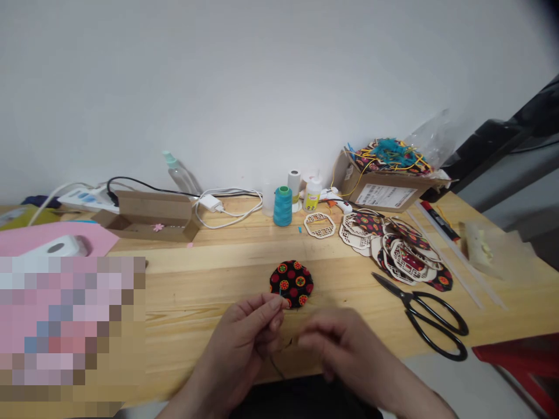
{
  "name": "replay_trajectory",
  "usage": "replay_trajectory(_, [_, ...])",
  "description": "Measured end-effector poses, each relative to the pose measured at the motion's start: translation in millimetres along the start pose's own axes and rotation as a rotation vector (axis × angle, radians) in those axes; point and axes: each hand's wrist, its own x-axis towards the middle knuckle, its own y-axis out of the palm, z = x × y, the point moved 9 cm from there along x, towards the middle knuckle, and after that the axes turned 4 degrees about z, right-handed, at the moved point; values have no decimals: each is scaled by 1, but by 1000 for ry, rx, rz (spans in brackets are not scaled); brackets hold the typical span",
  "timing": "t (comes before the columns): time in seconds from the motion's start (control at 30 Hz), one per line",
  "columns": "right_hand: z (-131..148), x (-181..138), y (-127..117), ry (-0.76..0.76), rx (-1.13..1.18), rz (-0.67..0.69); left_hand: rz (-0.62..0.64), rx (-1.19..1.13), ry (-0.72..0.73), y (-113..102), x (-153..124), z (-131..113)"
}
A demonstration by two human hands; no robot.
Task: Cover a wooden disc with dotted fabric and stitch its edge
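Note:
My left hand [255, 326] is closed, thumb and forefinger pinching the near edge of a round fabric piece [293, 282]. The piece is black with orange, red and green flower dots. A short bit of teal thread shows by the thumb. To the right, my right hand [345, 343] is smeared by motion, its fingers curled and apart from the fabric. Whether it holds anything cannot be made out. Large black-handled scissors [407, 299] lie to the right of that hand, blades toward the back left. A dark strand hangs below my left hand.
Right of centre lie piled wooden lattice frames and patterned discs [410, 256], with a single lattice frame [319, 225] beside them. Behind stand a teal thread cone [283, 206], a glue bottle [312, 195] and a filled carton [384, 189]. An open cardboard box [151, 218] sits left.

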Motion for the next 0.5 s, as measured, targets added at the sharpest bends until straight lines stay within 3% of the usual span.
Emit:
replay_trajectory(0.07, [-3,2,-21,57,172,-160,10,45,4,2,-1,0])
replay_trajectory(0.23, [-7,19,-11,129,485,-104,16,202,0,6,-3,3])
replay_trajectory(0.37, [-4,25,-10,118,575,-199,4,282,-10,4,-5,4])
replay_trajectory(0.5, [-4,26,-14,78,575,-271,35,218,-33,6,-5,4])
